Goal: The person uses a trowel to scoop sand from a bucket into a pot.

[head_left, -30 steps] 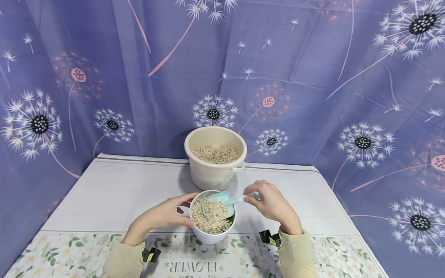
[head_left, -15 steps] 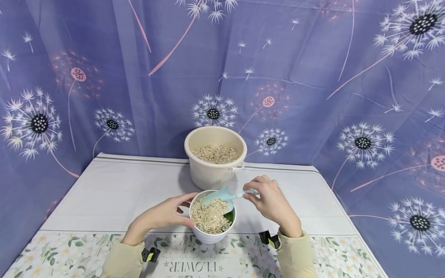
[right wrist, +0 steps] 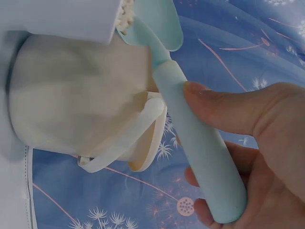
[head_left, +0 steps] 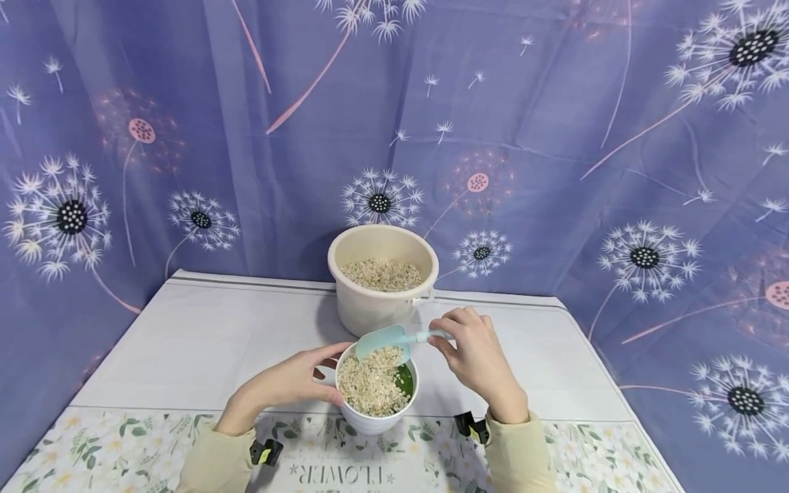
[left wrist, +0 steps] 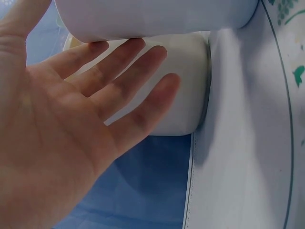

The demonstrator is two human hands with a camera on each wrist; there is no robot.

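Observation:
My right hand (head_left: 474, 352) grips the handle of a pale blue hand trowel (head_left: 382, 339); thumb and curled fingers wrap that handle (right wrist: 200, 143) in the right wrist view. The blade is tilted over the far rim of a white pot (head_left: 370, 423), above pale granules (head_left: 370, 387) heaped in it. Something dark green (head_left: 404, 378) shows inside the pot at the right. My left hand (head_left: 290, 376) touches the pot's left side, thumb nearer me. In the left wrist view its fingers (left wrist: 128, 100) are nearly straight and spread, some tips meeting the pot (left wrist: 157, 16).
Behind the pot stands a large cream bucket (head_left: 372, 308), partly filled with similar granules (head_left: 382, 274). Its handle (right wrist: 124, 138) hangs at the side. A white and floral cloth (head_left: 185, 342) covers the table, with a purple dandelion curtain (head_left: 296, 171) at the back.
The trowel's blade has risen and tilted toward the pot's far rim, and granules have slid off it into the pot. More green shows at the right. The left hand stays put.

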